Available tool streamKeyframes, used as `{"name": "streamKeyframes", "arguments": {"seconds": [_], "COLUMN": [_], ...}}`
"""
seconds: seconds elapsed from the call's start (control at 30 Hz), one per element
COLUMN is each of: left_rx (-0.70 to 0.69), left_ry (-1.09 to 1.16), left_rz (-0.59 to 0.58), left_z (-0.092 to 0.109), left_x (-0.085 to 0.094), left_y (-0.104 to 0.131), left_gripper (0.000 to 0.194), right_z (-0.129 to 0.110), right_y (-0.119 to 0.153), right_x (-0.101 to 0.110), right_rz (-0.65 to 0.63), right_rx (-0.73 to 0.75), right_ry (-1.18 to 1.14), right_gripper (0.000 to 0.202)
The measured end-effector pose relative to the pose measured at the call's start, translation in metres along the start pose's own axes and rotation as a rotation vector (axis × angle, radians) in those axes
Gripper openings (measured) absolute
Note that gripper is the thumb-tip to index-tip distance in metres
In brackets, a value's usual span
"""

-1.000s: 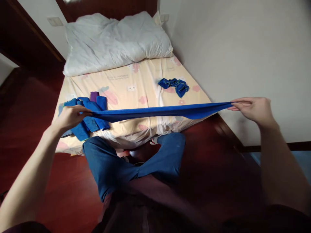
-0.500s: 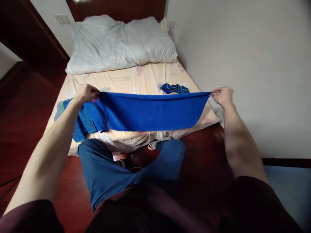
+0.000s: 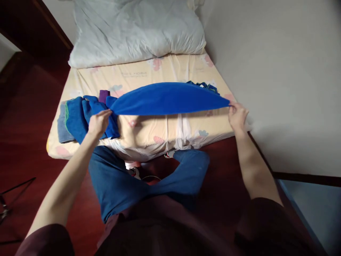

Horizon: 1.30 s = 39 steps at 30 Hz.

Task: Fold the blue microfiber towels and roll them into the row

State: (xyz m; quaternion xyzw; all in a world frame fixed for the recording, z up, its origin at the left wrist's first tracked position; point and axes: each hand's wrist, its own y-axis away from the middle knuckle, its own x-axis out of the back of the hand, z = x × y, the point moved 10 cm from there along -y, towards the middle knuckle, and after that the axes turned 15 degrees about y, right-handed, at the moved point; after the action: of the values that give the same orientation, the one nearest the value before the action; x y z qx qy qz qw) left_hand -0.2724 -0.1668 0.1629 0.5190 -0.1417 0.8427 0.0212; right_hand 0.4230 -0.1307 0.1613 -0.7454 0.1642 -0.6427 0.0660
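Blue cloth (image 3: pixel 170 99) is billowing — before, it was hanging down — left hand (image 3: pixel 98 122) and right hand (image 3: pixel 238 115) pinching its ends, partly blocking crumpled cloth (image 3: pixel 213 88), folded clothes (image 3: pixel 76 115) lying at left.

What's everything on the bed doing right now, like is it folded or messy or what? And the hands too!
left hand: pinching one end of the blue cloth
right hand: pinching the other end
blue cloth: spread out, far edge bowed
ruffled cloth: crumpled, partly hidden
blue clothes pile: overlapping, partly hidden
white bedding: puffy, creased
bed sheet: wrinkled
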Motion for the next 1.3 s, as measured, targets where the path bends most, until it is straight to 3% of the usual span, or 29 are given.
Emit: {"name": "streamKeyframes", "arguments": {"seconds": [0.13,0.23,0.33,0.47,0.63,0.83,1.0,1.1,1.2,1.3], "left_rx": [0.07,0.06,0.079,0.146,0.151,0.154,0.128,0.176,0.139,0.2], "left_ry": [-0.043,-0.007,-0.054,-0.187,-0.185,-0.238,-0.247,-0.094,0.062,0.117], "left_rz": [-0.277,-0.349,-0.409,-0.506,-0.559,-0.617,-0.748,-0.585,-0.372,-0.275], "left_z": [-0.02,-0.025,-0.035,-0.049,-0.038,-0.026,-0.02,-0.011,0.0,-0.015], "left_x": [-0.089,-0.125,-0.141,-0.148,-0.158,-0.163,-0.163,-0.157,-0.158,-0.174], "left_y": [0.049,0.078,0.1,0.115,0.124,0.127,0.097,0.044,-0.019,-0.069], "left_gripper": [0.032,0.03,0.034,0.043,0.051,0.052,0.04,0.047,0.055,0.059], "right_z": [0.008,0.013,0.02,0.037,0.059,0.063,0.049,0.024,-0.003,-0.018], "right_y": [0.049,0.085,0.107,0.117,0.122,0.124,0.11,0.087,0.053,0.012], "right_x": [-0.072,-0.125,-0.15,-0.154,-0.151,-0.145,-0.141,-0.142,-0.16,-0.187], "right_rz": [-0.115,-0.269,-0.239,-0.088,-0.031,-0.034,-0.08,-0.071,-0.14,-0.216], "right_rx": [-0.122,-0.182,-0.211,-0.289,-0.345,-0.233,-0.145,-0.065,0.002,0.009], "right_ry": [-0.071,-0.078,-0.091,-0.099,-0.069,-0.021,0.049,0.001,-0.057,-0.07], "right_gripper": [0.027,0.023,0.027,0.033,0.033,0.031,0.035,0.043,0.045,0.047]}}
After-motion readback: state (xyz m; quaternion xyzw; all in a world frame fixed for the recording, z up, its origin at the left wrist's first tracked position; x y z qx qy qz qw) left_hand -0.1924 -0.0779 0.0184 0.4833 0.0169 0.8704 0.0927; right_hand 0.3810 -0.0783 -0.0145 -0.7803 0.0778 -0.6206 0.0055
